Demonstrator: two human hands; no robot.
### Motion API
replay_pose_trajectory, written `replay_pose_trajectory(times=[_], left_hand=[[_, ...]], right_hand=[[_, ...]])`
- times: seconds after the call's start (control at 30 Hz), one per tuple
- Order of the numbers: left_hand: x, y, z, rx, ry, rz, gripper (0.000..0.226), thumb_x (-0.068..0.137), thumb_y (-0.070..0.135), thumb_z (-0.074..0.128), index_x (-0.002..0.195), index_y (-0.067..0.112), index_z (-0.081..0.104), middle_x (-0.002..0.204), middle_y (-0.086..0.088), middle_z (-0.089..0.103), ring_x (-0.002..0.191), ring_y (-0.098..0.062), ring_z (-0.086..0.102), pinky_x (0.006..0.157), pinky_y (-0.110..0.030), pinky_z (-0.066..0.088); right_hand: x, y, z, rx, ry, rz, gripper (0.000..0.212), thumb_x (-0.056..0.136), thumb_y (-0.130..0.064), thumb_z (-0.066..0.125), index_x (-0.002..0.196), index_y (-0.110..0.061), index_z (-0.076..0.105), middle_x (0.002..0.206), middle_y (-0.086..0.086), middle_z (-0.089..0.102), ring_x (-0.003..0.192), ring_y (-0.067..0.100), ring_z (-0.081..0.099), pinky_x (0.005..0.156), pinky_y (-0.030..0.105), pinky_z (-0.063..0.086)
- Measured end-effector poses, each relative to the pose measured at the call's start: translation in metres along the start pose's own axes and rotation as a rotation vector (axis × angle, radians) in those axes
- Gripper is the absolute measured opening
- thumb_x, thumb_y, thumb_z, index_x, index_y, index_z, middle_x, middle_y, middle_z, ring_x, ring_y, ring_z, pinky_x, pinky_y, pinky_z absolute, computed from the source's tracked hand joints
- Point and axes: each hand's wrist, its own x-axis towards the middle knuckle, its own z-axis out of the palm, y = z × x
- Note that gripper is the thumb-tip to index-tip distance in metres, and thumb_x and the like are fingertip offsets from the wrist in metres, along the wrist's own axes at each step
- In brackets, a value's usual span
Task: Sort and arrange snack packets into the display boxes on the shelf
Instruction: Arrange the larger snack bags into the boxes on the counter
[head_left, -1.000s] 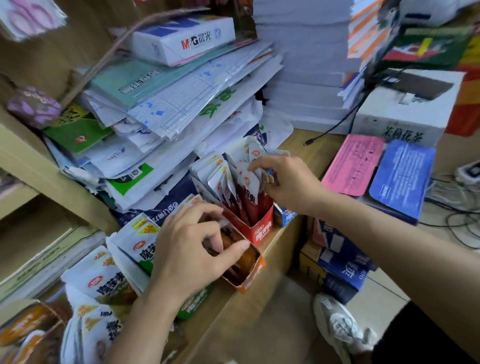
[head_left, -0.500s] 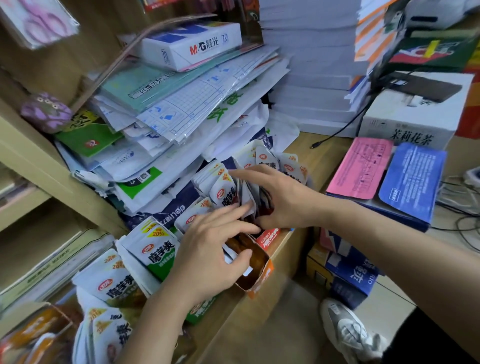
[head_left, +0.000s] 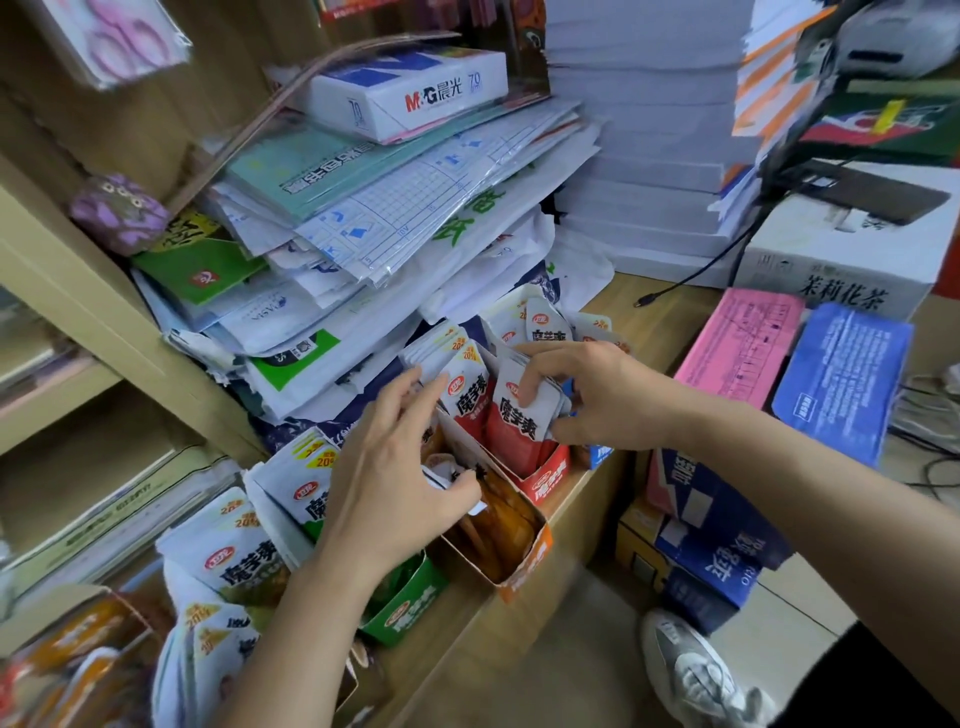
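Cluttered wooden shelf ledge (head_left: 654, 322), slumped paper stacks (head_left: 395, 218) behind. Leftmost: green display box (head_left: 402, 616), white-green packets (head_left: 306, 499) standing at its back. Left hand (head_left: 395, 467) is spread over the orange display box (head_left: 524, 566), fingers straight, tips touching packet tops, gripping nothing. Red display box (head_left: 548, 475) sits just beside the orange one, red snack packets (head_left: 519, 415) upright inside. Right hand (head_left: 592, 395) is curled over these, fingers on the top edge, thumb at the side, pinching the bundle.
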Motion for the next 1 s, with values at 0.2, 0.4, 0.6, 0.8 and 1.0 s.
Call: replay_pose_trajectory(times=[0.2,0.4,0.6,0.8,1.0], left_hand=[[0.005,0.001,0.003,-0.031,-0.004,0.029,0.092,0.072,0.046,0.061,0.156,0.041,0.025,0.158,0.020,0.031,0.140,-0.005,0.030,0.114,-0.032,0.031],[0.008,0.006,0.000,-0.080,0.046,0.209,0.077,0.077,0.043,0.064,0.151,0.037,0.041,0.154,0.023,0.037,0.142,0.000,0.030,0.116,-0.031,0.025],[0.030,0.045,0.011,-0.011,0.020,0.300,0.063,0.087,0.058,0.050,0.147,0.038,0.047,0.154,0.022,0.038,0.143,-0.001,0.028,0.117,-0.026,0.015],[0.077,0.070,0.025,0.030,-0.017,0.190,0.063,0.097,0.045,0.057,0.155,0.039,0.032,0.161,0.020,0.029,0.145,-0.006,0.032,0.119,-0.036,0.022],[0.101,0.058,0.027,-0.032,-0.125,0.169,0.049,0.095,0.041,0.048,0.144,0.041,0.049,0.152,0.020,0.043,0.138,-0.006,0.037,0.111,-0.035,0.034]], right_hand=[[-0.006,-0.013,0.021,0.004,-0.048,-0.103,0.075,0.087,-0.008,0.070,0.148,-0.041,0.041,0.146,-0.003,0.054,0.131,0.013,0.053,0.098,0.026,0.054],[-0.023,-0.008,0.002,0.206,0.103,0.019,0.059,0.085,-0.006,0.070,0.139,-0.026,0.058,0.116,-0.009,0.069,0.100,0.003,0.065,0.081,0.024,0.058],[-0.019,0.037,-0.019,-0.077,0.582,0.345,0.054,0.082,-0.022,0.076,0.132,-0.025,0.058,0.112,-0.005,0.057,0.103,0.017,0.052,0.086,0.038,0.050],[-0.018,0.046,-0.013,0.003,0.370,0.351,0.034,0.088,-0.010,0.072,0.120,-0.020,0.071,0.101,-0.008,0.072,0.081,0.010,0.066,0.070,0.022,0.054],[-0.033,0.043,-0.004,0.107,0.160,0.121,0.023,0.086,-0.014,0.076,0.106,-0.025,0.077,0.099,-0.007,0.073,0.085,0.010,0.067,0.078,0.036,0.057]])
